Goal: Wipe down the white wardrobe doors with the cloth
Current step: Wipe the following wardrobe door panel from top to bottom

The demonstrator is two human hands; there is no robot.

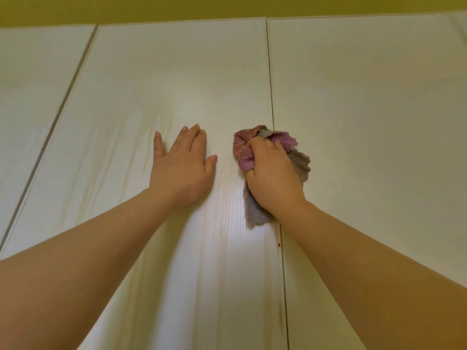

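Both forearms reached up the white wardrobe doors [182, 79], left hand [183, 168] flat with fingers straight, seemingly steadying the panel, while right hand [274, 176] curled its fingers round the bunched cloth [243, 154], pressed against the seam [271, 84] between two doors.

and the middle door [177, 84] shows a white wood-grain finish, fine lines running twelve to six, smooth, with a soft sheen that brightens to a glare patch toward six o'clock. same pale grained surface on the left door [30, 84] at nine o'clock and the right door [366, 97] at three. the cloth [242, 150], just three o'clock of centre, is fluffy looped fabric, part pink, part grey, crumpled and matt. the wall [227, 6] at twelve o'clock looks flat, matt mustard.
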